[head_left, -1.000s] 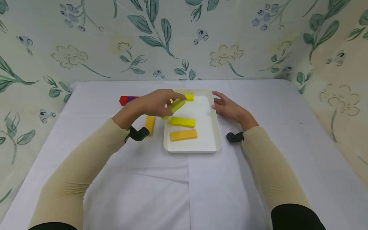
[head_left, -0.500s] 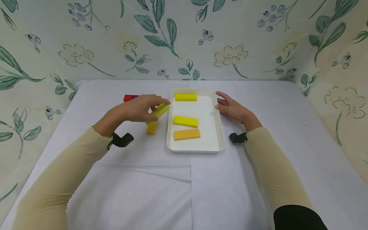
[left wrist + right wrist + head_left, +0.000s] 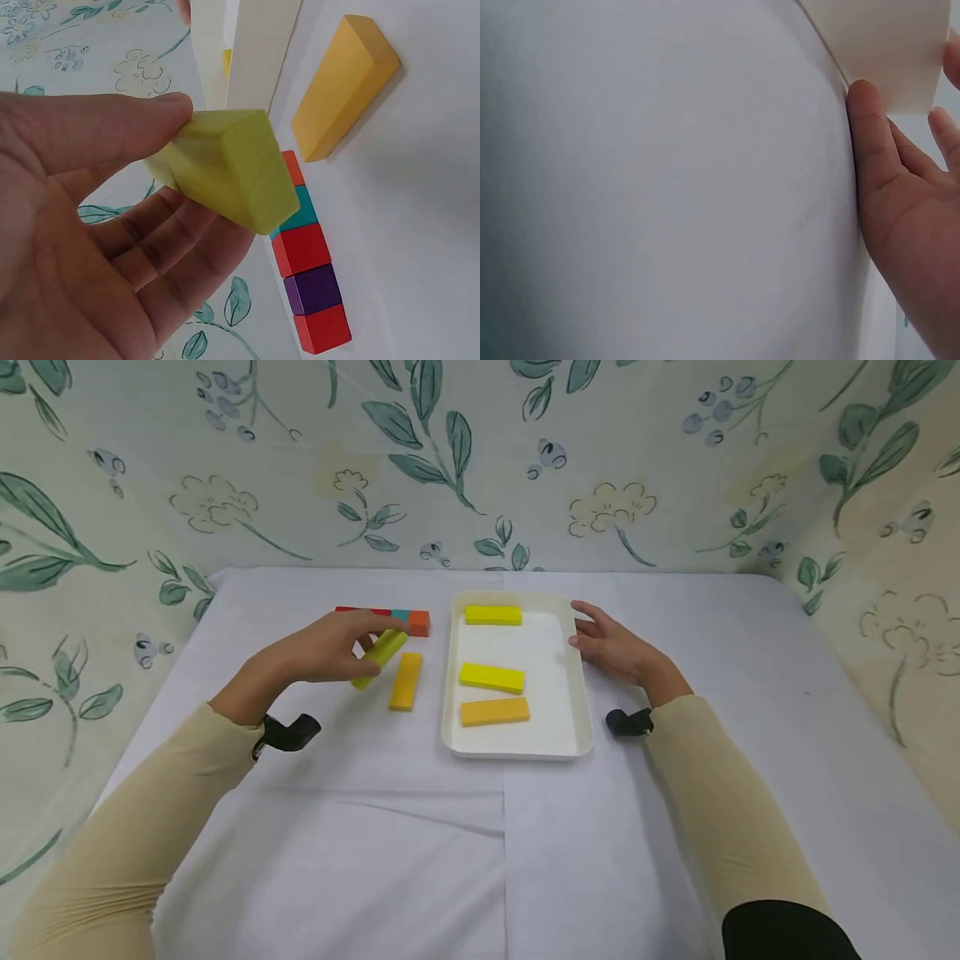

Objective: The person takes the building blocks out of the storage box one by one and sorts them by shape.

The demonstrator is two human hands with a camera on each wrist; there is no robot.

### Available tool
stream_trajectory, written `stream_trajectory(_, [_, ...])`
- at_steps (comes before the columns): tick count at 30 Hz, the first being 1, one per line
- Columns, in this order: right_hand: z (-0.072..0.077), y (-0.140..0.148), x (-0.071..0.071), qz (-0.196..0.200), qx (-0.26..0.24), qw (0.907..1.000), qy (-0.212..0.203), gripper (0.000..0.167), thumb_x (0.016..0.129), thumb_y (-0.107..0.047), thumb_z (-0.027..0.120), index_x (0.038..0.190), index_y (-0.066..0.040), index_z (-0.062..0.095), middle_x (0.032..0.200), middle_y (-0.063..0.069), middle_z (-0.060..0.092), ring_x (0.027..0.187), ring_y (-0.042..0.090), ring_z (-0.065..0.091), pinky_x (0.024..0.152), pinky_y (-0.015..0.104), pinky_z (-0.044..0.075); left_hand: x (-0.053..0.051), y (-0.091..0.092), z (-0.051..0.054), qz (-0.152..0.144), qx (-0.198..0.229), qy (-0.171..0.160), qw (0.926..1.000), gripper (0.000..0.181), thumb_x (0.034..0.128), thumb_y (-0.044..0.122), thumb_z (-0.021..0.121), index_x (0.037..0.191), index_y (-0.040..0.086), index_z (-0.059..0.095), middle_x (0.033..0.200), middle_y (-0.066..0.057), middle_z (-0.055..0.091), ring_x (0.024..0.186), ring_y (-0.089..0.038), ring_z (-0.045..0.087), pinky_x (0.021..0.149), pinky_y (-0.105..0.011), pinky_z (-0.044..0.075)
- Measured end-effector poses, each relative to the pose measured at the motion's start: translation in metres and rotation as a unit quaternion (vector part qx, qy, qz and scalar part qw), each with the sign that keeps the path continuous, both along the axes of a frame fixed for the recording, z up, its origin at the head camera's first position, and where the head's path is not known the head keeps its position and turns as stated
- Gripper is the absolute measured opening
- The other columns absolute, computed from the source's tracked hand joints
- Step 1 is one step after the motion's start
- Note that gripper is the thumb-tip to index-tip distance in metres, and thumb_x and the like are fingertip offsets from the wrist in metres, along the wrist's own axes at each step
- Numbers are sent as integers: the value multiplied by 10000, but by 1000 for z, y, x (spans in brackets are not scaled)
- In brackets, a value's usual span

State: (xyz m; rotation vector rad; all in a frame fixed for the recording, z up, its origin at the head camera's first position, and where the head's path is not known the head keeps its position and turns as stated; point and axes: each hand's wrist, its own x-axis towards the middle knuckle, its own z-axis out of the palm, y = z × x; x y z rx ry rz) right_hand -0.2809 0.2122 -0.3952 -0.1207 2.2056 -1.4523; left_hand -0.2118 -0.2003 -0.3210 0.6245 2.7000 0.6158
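My left hand (image 3: 318, 647) pinches a yellow-green wooden block (image 3: 382, 657) between thumb and fingers. It holds the block tilted above the table, left of the white tray (image 3: 551, 693). In the left wrist view, one end of this block (image 3: 240, 172) faces the camera. Just right of the hand an orange-yellow block (image 3: 406, 682) lies on the cloth. Inside the tray are a yellow block (image 3: 492, 615) at the back, another yellow block (image 3: 492, 677) and an orange-yellow block (image 3: 495, 711) nearer the front. My right hand (image 3: 618, 647) touches the tray's right side with extended fingers.
Behind the left hand runs a row of small cubes, partly hidden in the head view: an orange cube (image 3: 419, 623), a teal cube (image 3: 300, 211), red cubes (image 3: 301, 250) and a purple cube (image 3: 313, 290). White cloth (image 3: 375, 860) covers the table; floral fabric (image 3: 450, 460) hangs behind.
My left hand has moved left, from over the tray's left edge to over the cloth, still holding the yellow-green block. The right hand stays at the tray's side. The view has shifted slightly.
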Motion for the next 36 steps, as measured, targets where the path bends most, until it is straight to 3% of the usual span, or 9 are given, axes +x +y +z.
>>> stream_trajectory(5, [9,-1,6,45,67,10000,-12,798,1008,-199,534,1600,-292,6,1696,75,55,1558,309,163,1249,510,214,2,-7,0,23,-46,127,9999,581,876,77,657,1423,220,525,1299,-96,583,1136,-293,599,825,-391,585])
stream_trajectory(10, [-1,2,-1,-7,95,10000,-13,804,1007,-214,539,1597,-322,3,1697,63,49,1560,308,156,1249,518,205,0,-11,-7,185,-168,-27,9997,595,874,97,660,1440,195,504,1296,-123,584,1158,-316,568,818,-397,600])
stream_trajectory(16, [-17,6,-10,-74,54,9999,49,811,999,-263,567,1584,-392,21,1698,17,64,1558,280,176,1251,508,212,-16,-11,-30,368,-544,-117,9978,624,868,133,700,1454,150,486,1324,-172,578,1130,-336,583,857,-420,603])
stream_trajectory(22, [-22,6,-11,-130,54,9999,96,808,989,-284,589,1575,-420,50,1696,7,87,1552,272,201,1247,505,231,-29,-5,-48,733,-860,-537,9921,662,850,183,726,1463,163,476,1367,-213,557,1170,-342,547,921,-456,582])
stream_trajectory(27, [-21,6,-11,-130,99,9998,111,802,991,-287,585,1573,-426,51,1695,8,90,1552,270,202,1247,504,234,-31,4,-50,1001,-1093,-781,9859,678,846,201,716,1474,174,462,1400,-231,528,1192,-356,512,962,-501,556])
stream_trajectory(36, [-13,6,-10,-80,73,9999,14,808,1003,-245,559,1588,-375,18,1697,31,63,1559,281,168,1256,503,209,-30,16,-50,1246,-1260,-828,9807,719,829,217,719,1490,167,440,1351,-202,547,1153,-330,509,958,-490,561])
